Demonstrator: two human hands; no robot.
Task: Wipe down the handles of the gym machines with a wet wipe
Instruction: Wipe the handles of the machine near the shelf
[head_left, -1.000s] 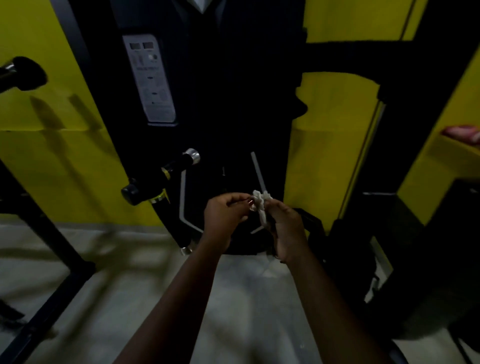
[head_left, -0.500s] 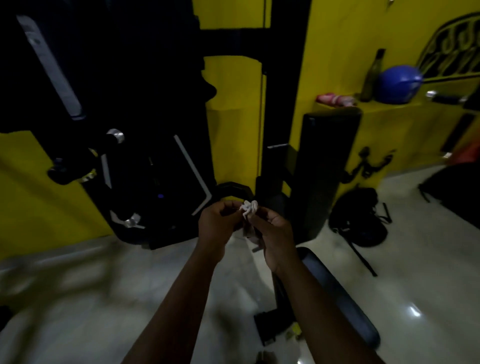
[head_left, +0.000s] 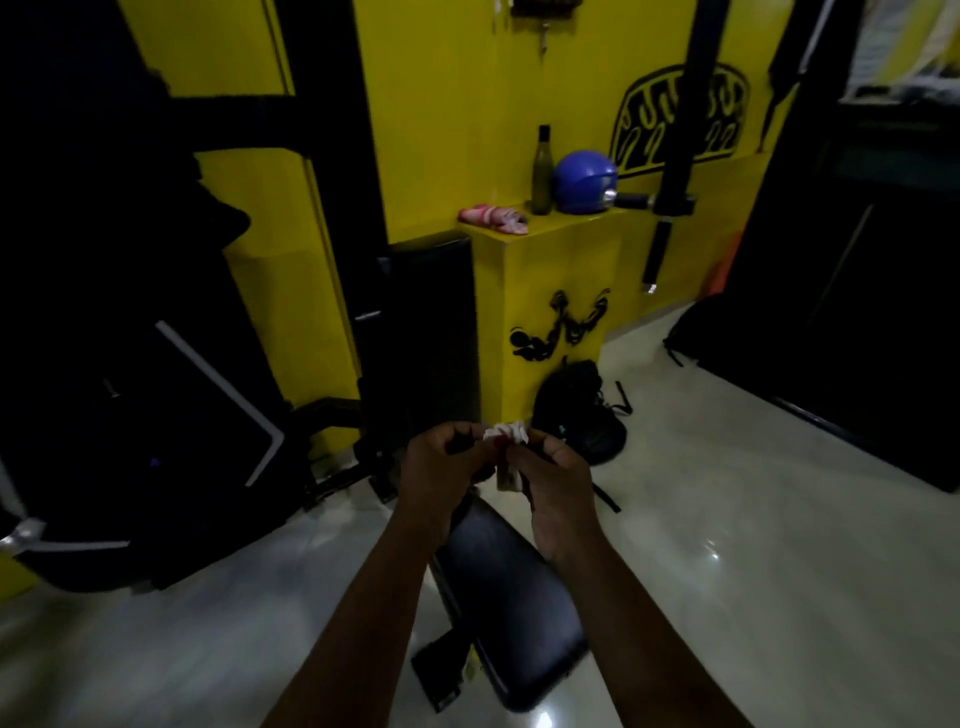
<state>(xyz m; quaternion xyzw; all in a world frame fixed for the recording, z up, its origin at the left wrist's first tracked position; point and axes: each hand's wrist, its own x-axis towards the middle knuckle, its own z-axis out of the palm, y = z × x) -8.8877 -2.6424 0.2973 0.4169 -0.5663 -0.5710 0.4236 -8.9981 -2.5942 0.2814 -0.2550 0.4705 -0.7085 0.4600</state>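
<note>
Hands meeting in mid-air above the far end of the black bench pad (head_left: 504, 597). The left hand (head_left: 441, 462) and right hand (head_left: 558, 483) each pinch the crumpled white wet wipe (head_left: 506, 432) between curled fingertips, and a loose tail hangs between the palms. Neither hand touches a handle. Judged step: readying the wipe. It is best opened flat, refolded to a fresh damp face, then wrapped fully round the next grip, perhaps the dark handle (head_left: 631, 200) at the yellow ledge's right end.
</note>
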